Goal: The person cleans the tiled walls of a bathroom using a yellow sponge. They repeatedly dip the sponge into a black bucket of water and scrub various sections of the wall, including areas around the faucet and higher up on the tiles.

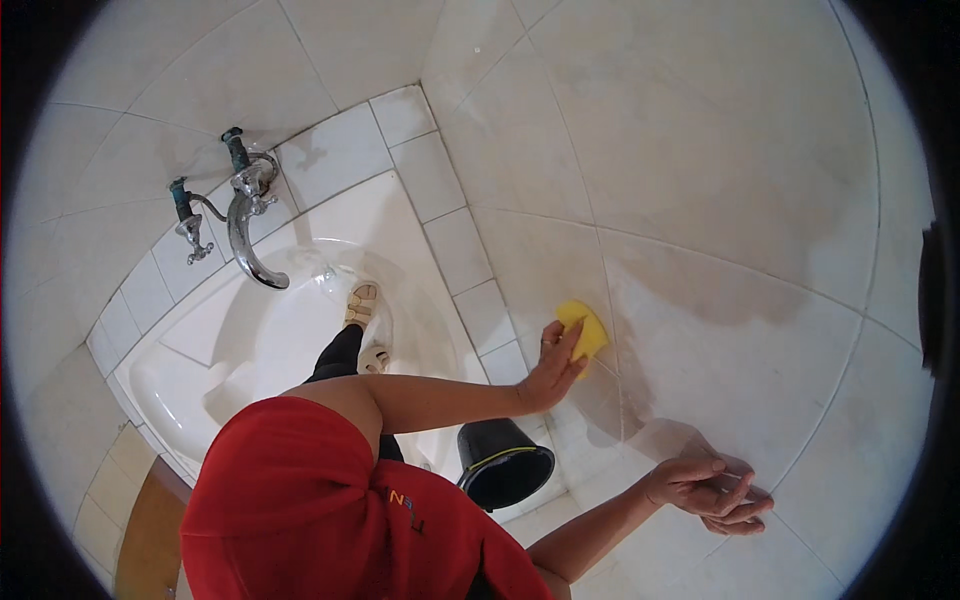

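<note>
My left hand (pixel 552 375) is closed around a yellow sponge (pixel 583 333) and presses it against the tiled wall (pixel 720 370). The fingers wrap over the sponge's near side, so part of it is hidden. My right hand (pixel 715 495) holds nothing. Its fingers are apart and loosely curled beside the same wall, with a shadow just behind them; whether they touch the tiles I cannot tell. A darker, wet-looking patch (pixel 730 285) spreads over the wall beyond the sponge.
Below my arms stands a black bucket (pixel 505 475) with a yellow-green handle. My sandalled feet (pixel 362 303) are in a white bathtub (pixel 180 400) with a tiled ledge (pixel 455 240). A chrome tap (pixel 255 240) juts over the tub at the far left. Brown wood (pixel 150 535) shows at lower left.
</note>
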### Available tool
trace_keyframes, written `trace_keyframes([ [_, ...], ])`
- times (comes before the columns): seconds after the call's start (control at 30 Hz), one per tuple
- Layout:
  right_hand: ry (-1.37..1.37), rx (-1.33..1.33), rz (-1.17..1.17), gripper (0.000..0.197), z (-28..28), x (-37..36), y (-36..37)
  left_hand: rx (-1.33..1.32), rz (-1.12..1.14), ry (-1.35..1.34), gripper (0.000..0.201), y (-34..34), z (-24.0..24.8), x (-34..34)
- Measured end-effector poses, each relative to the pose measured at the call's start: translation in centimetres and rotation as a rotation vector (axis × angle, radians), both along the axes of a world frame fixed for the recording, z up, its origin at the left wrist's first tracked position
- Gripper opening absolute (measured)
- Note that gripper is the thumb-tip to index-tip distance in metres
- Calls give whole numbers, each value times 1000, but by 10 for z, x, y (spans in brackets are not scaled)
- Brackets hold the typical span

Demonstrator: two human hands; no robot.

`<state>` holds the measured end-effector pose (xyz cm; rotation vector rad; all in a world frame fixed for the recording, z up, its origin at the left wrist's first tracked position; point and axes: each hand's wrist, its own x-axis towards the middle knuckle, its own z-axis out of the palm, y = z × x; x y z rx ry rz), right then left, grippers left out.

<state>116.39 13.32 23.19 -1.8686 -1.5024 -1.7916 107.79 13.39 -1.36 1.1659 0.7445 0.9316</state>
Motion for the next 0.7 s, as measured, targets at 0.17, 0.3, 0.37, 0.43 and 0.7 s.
trace_keyframes([
  [0.17, -21, -17, 2, 35, 1, 0, -3, -214, 396, 220, 52, 73, -48, 12],
  [0.3, -34, -59, -46, 35, 4, -2, -8, -343, 559, 443, 53, 117, -138, 14],
  [0.37, -31, -48, 1, 34, 4, -5, -2, -625, 501, 442, 54, 121, -201, 10],
  [0.43, -22, -57, 37, 34, 4, -4, 1, -926, 401, 252, 53, 118, -223, 7],
  [0.7, 30, -5, -21, 30, 2, -7, -6, -1205, 62, -278, 47, 82, -34, -14],
])
